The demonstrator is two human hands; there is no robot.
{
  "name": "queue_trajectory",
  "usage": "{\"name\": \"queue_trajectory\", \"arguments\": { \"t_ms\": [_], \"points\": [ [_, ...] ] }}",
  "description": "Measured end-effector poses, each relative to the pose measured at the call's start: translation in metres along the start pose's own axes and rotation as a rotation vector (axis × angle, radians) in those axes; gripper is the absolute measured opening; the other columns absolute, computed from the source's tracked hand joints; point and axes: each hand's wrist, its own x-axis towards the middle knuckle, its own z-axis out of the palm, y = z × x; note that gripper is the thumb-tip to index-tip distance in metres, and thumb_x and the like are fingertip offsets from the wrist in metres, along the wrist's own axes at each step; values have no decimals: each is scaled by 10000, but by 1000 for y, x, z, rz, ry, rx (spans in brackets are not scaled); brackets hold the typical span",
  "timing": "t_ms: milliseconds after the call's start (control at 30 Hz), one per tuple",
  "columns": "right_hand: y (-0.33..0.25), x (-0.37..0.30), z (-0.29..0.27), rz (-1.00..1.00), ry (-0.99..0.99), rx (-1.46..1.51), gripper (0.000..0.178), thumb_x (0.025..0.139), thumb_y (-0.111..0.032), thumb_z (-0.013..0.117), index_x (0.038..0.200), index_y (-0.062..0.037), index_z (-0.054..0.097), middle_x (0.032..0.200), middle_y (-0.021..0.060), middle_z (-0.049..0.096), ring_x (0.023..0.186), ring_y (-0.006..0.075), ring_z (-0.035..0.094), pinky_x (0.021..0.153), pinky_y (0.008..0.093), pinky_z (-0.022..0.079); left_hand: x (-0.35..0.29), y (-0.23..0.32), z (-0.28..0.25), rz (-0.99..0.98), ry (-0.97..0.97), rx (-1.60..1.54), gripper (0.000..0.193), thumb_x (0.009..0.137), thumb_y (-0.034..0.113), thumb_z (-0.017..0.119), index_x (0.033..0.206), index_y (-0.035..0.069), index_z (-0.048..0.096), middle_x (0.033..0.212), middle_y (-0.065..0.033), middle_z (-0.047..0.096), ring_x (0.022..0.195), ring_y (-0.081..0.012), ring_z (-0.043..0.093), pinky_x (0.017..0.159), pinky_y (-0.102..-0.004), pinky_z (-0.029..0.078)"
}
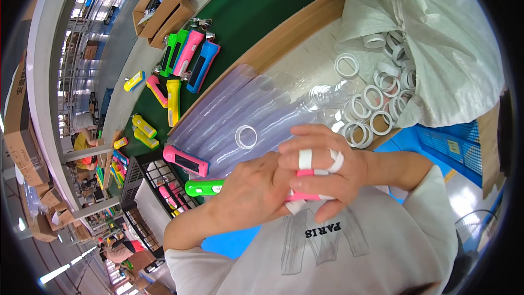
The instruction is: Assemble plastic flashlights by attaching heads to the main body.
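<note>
My left hand [256,183] and my right hand [333,172] meet in front of my chest, fingers curled around a pink handheld light [307,195]. Most of the light is hidden by the hands. White bands, seemingly tape, circle fingers of my right hand. Just beyond the hands, a loose white plastic ring [246,137] lies on a row of clear plastic tubes [234,112]. Left of my left hand are a pink light with a dark panel [186,161] and a green light [204,187].
White rings [382,123] spill from a pale woven sack [436,49] at right. A cardboard edge [297,30] separates the tubes from a green belt [262,5] bearing green, pink, blue and yellow lights [188,54]. A black crate [169,180] stands left; an open carton [164,11] sits far left.
</note>
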Motion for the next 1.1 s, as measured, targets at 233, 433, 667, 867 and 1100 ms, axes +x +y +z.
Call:
{"name": "queue_trajectory", "arguments": {
  "t_ms": [233, 433, 667, 867, 1100],
  "points": [
    [52, 3, 27, 1345, 472, 829, 409, 971, -351, 462, 1230, -44, 537, 1163, 103, 577, 1074, 198, 574, 935, 381, 453, 27, -53, 37, -227, 58, 682, 455, 704, 212, 738, 1038, 7, 508, 815, -120, 572, 726, -274, 612, 618, -358, 520],
    [16, 1, 8, 343, -19, 44, 380, 933, -298, 509, 1169, -8, 579, 1142, 169, 582, 1030, 355, 576, 938, 402, 450, 4, -25, 4, -178, -213, -169, 581, 774, 294, 734, 1189, -26, 481, 952, -229, 626, 831, -425, 623, 659, -470, 507],
    [54, 16, 16, 1371, 538, 794, 320, 958, -268, 444, 939, -19, 645, 952, 66, 614, 895, 221, 602, 887, 329, 467, 32, -44, 35, -186, 77, 605, 494, 691, 184, 735, 1088, -28, 531, 785, -104, 578, 714, -264, 622, 594, -358, 529],
    [17, -7, 4, 564, 58, 257, 312, 899, -231, 495, 1041, 14, 626, 1120, 145, 633, 1008, 257, 623, 926, 326, 458, 13, -10, 21, -26, 1, 304, 392, 717, 130, 659, 1053, -40, 551, 798, -126, 576, 695, -256, 615, 580, -362, 520],
    [23, -2, 19, 1118, 346, 578, 234, 935, -168, 465, 958, -7, 634, 976, 96, 624, 924, 186, 602, 852, 316, 473, 15, -21, 37, -124, 33, 474, 542, 666, 199, 754, 1105, -18, 523, 909, -133, 597, 806, -275, 627, 620, -359, 510]
  ]
}}
